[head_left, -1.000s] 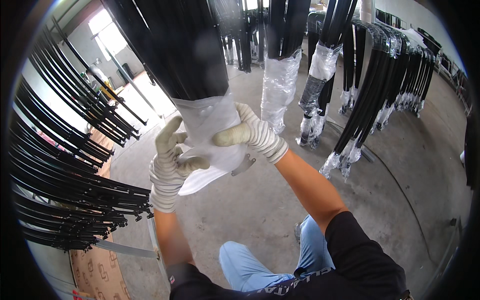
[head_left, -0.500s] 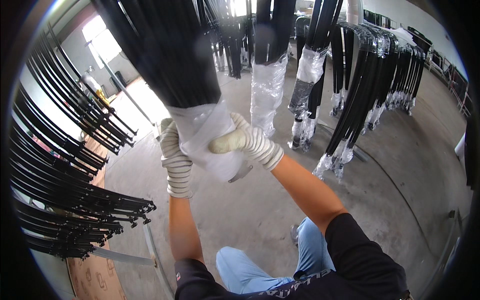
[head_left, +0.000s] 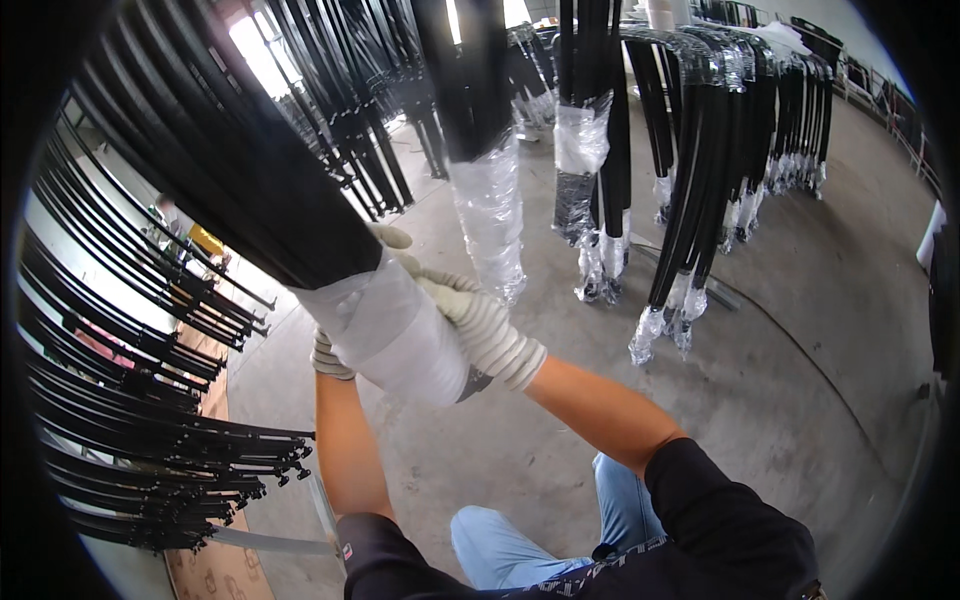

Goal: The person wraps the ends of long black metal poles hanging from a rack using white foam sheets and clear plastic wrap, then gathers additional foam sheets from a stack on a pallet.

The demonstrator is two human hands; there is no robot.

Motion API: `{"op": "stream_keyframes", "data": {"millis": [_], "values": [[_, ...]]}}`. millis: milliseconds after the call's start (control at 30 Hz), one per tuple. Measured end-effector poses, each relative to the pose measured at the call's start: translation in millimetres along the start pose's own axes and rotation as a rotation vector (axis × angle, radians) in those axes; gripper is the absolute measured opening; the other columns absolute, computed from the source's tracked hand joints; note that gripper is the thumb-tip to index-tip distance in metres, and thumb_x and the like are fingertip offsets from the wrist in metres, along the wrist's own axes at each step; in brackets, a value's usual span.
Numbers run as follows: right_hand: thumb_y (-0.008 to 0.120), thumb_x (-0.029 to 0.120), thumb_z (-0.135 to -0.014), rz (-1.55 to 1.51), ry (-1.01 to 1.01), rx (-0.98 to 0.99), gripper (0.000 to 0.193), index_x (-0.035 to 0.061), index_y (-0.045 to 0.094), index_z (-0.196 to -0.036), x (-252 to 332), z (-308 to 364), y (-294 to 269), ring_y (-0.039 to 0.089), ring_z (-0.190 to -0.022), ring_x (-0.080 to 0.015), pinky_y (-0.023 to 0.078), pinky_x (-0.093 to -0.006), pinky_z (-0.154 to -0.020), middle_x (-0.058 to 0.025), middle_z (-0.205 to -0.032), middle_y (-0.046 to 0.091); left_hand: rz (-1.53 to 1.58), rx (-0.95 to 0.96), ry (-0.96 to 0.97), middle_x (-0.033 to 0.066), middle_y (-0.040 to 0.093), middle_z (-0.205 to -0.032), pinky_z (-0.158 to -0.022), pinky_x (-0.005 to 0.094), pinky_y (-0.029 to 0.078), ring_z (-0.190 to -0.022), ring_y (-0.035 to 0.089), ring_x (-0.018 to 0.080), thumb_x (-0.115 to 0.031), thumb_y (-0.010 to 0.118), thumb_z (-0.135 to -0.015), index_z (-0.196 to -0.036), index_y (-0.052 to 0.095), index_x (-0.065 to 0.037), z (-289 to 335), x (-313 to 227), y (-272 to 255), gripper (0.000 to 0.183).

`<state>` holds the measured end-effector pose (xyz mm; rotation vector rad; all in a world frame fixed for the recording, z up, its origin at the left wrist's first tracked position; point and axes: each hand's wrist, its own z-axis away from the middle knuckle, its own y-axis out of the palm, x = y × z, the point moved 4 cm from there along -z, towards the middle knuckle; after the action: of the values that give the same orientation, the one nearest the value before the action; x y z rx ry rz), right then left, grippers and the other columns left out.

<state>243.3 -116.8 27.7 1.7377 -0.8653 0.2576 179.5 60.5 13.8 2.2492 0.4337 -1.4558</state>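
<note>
A thick bundle of long black bars slants down from the upper left. White translucent plastic film is wound round its lower end, and a dark bit of the end shows at the bottom right. Beside the film's right edge is my right hand, in a striped knit glove, its fingers bent against the bundle's far side; what they hold is hidden. My left hand reaches behind the bundle, with only its striped cuff plain on the left. Pale glove fingertips show past the bundle's upper right edge; whose hand they belong to is unclear.
Another bundle with a film-wrapped end hangs just behind. More wrapped black bars hang on a rack to the right. Rows of curved black bars with end fittings stand close on my left. A cable crosses the concrete floor.
The bundle's wrapped end has shifted in view and tilts more. My left hand has gone from the film's left side to behind the bundle. My right hand has moved from the film's front to its right edge.
</note>
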Motion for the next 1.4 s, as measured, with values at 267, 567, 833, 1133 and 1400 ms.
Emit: {"op": "stream_keyframes", "data": {"millis": [267, 567, 833, 1133, 1400], "values": [[0.051, 0.011, -0.084, 0.330, -0.394, 0.019, 0.010, 0.0029, 0.056, -0.082, -39, -18, 30, 0.046, -0.071, -0.0084, 0.042, -0.0239, -0.063, 0.0004, -0.077, 0.054, -0.280, -0.223, 0.183, 0.0114, 0.047, -0.117, -0.091, 0.0296, 0.039, -0.106, 0.048, 0.0194, -0.025, 0.048, -0.081, -0.122, 0.037, 0.001, 14, -21, 26, 0.049], [0.051, 0.014, -0.085, 0.377, -0.338, -0.182, 0.013, 0.0025, 0.057, -0.086, -17, -13, -1, 0.048, -0.075, -0.0091, 0.042, -0.0239, -0.069, 0.0005, -0.080, 0.055, -0.337, -0.277, 0.207, 0.0119, 0.049, -0.114, -0.090, 0.0305, 0.040, -0.104, 0.049, 0.0208, -0.021, 0.051, -0.077, -0.121, 0.039, 0.001, 16, -11, 54, 0.050], [0.047, 0.020, -0.085, 1.371, -0.714, -0.200, 0.028, 0.0025, 0.049, -0.107, 231, 48, 41, 0.050, -0.095, -0.0220, 0.040, -0.0293, -0.082, -0.0093, -0.104, 0.051, -0.386, -0.359, 0.228, 0.0124, 0.051, -0.111, -0.089, 0.0313, 0.041, -0.102, 0.051, 0.0221, -0.017, 0.053, -0.073, -0.119, 0.041, 0.002, 31, -16, 47, 0.052], [0.057, 0.034, -0.073, 1.531, -0.699, -0.541, 0.078, 0.0000, 0.021, -0.133, 522, -96, -139, 0.024, -0.127, -0.0276, 0.019, -0.0321, -0.104, -0.0196, -0.136, 0.024, -0.405, -0.414, 0.281, 0.0128, 0.054, -0.108, -0.088, 0.0322, 0.042, -0.100, 0.053, 0.0234, -0.013, 0.056, -0.068, -0.117, 0.043, 0.003, 49, -8, 55, 0.053], [0.045, 0.011, -0.087, 1.170, -1.354, -0.367, 0.034, 0.0071, 0.041, -0.120, 418, 17, -56, 0.053, -0.101, -0.0232, 0.046, -0.0310, -0.085, -0.0108, -0.120, 0.046, -0.270, -0.375, 0.406, 0.0133, 0.056, -0.105, -0.087, 0.0330, 0.043, -0.099, 0.054, 0.0247, -0.009, 0.059, -0.064, -0.116, 0.045, 0.003, 101, -21, 59, 0.055]]}}
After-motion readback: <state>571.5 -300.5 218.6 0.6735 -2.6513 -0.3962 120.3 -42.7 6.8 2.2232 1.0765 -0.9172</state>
